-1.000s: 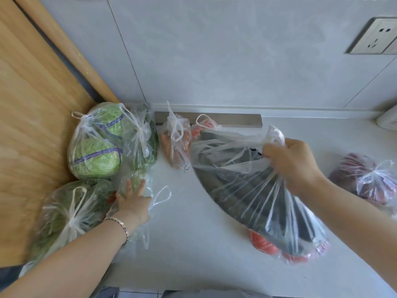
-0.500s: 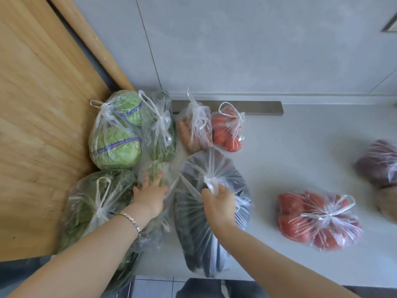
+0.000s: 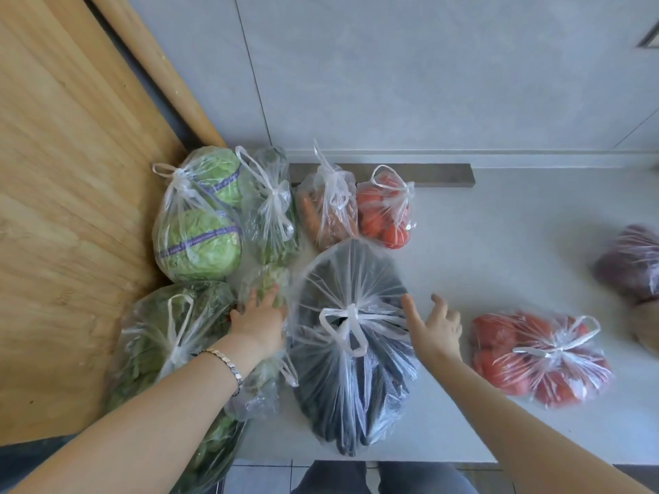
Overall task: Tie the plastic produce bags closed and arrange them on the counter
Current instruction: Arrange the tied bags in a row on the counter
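Right hand (image 3: 438, 328) open, just right of knotted dark bag (image 3: 351, 351) at worktop (image 3: 499, 244) front edge; left hand (image 3: 259, 317) flat on green bag (image 3: 265, 283)

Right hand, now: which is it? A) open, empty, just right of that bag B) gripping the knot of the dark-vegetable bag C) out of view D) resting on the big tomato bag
A: the right hand has its fingers spread and holds nothing, beside the knotted dark-vegetable bag, which lies on the counter, and short of the big tomato bag.
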The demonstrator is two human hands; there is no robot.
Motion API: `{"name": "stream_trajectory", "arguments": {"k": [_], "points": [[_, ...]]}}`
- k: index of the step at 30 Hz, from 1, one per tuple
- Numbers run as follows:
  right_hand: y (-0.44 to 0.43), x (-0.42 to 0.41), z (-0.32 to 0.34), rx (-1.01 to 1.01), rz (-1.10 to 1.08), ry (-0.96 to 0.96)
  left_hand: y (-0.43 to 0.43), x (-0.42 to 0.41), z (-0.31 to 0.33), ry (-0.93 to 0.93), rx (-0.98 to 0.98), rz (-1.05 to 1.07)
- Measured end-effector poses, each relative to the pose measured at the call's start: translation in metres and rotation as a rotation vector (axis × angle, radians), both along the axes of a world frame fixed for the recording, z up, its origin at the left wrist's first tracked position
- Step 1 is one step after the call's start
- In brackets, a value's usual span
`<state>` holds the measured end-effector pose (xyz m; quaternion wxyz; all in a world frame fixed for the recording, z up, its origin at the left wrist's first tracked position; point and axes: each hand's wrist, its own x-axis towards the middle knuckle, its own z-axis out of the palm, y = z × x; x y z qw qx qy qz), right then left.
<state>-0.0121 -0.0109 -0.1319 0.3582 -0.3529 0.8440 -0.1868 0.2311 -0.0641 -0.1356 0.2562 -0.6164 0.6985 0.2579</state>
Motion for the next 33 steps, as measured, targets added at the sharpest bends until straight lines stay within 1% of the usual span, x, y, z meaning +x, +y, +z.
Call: {"name": "stream_trajectory", "arguments": {"k": [1, 2, 3, 4, 6, 8, 10, 12, 13, 14, 15, 17, 18, 19, 20, 21, 22, 24, 26, 29, 31, 33], "points": [[-0.003, -0.002, -0.012, 0.148, -0.079, -0.108, 0.0, -0.001, 0.0, 0.002, 0.005, 0.001], [-0.006, -0.001, -0.022, 0.229, -0.126, -0.245, -0.001, -0.001, 0.0, 0.002, 0.009, -0.004], [-0.007, 0.004, -0.03, 0.229, -0.158, -0.352, -0.001, -0.001, 0.001, -0.001, 0.01, -0.005], [-0.008, 0.009, -0.035, 0.199, -0.178, -0.391, -0.002, 0.0, 0.001, 0.0, 0.019, 0.004], [-0.008, 0.019, -0.039, 0.147, -0.198, -0.36, -0.006, 0.003, -0.004, 0.038, 0.046, 0.043], [-0.008, 0.026, -0.042, 0.149, -0.185, -0.354, -0.013, 0.008, -0.008, 0.148, 0.071, 0.128], [-0.008, 0.028, -0.041, 0.156, -0.132, -0.39, -0.024, 0.006, -0.002, 0.313, 0.052, 0.354], [-0.009, 0.019, -0.031, 0.198, 0.008, -0.455, -0.031, -0.004, 0.013, 0.436, -0.076, 0.55], [-0.01, 0.009, -0.022, 0.238, 0.136, -0.466, -0.034, -0.012, 0.021, 0.448, -0.169, 0.578], [-0.011, -0.006, -0.011, 0.275, 0.299, -0.416, -0.035, -0.025, 0.029, 0.443, -0.26, 0.549], [-0.011, -0.022, -0.001, 0.283, 0.461, -0.305, -0.033, -0.039, 0.035, 0.445, -0.347, 0.473], [-0.009, -0.057, 0.018, 0.24, 0.708, 0.059, -0.027, -0.069, 0.039, 0.46, -0.454, 0.24], [-0.005, -0.077, 0.025, 0.212, 0.789, 0.246, -0.023, -0.089, 0.041, 0.428, -0.432, 0.111], [-0.001, -0.096, 0.029, 0.205, 0.857, 0.403, -0.022, -0.106, 0.04, 0.358, -0.378, -0.003], [0.004, -0.113, 0.031, 0.239, 0.914, 0.516, -0.021, -0.121, 0.04, 0.274, -0.31, -0.09], [0.009, -0.131, 0.031, 0.306, 0.95, 0.585, -0.02, -0.136, 0.039, 0.191, -0.231, -0.152], [0.013, -0.149, 0.03, 0.38, 0.966, 0.618, -0.018, -0.148, 0.036, 0.12, -0.149, -0.186], [0.018, -0.172, 0.024, 0.468, 0.986, 0.627, -0.015, -0.162, 0.031, 0.025, -0.016, -0.177], [0.017, -0.19, 0.023, 0.433, 1.03, 0.603, -0.015, -0.173, 0.027, -0.026, 0.057, -0.104], [0.008, -0.204, 0.025, 0.336, 1.065, 0.57, -0.02, -0.178, 0.025, -0.069, 0.08, -0.033], [0.004, -0.209, 0.022, 0.368, 1.057, 0.583, -0.023, -0.183, 0.026, -0.089, 0.067, 0.011], [0.001, -0.216, 0.015, 0.452, 1.063, 0.587, -0.027, -0.194, 0.029, -0.066, -0.007, 0.055]]}}
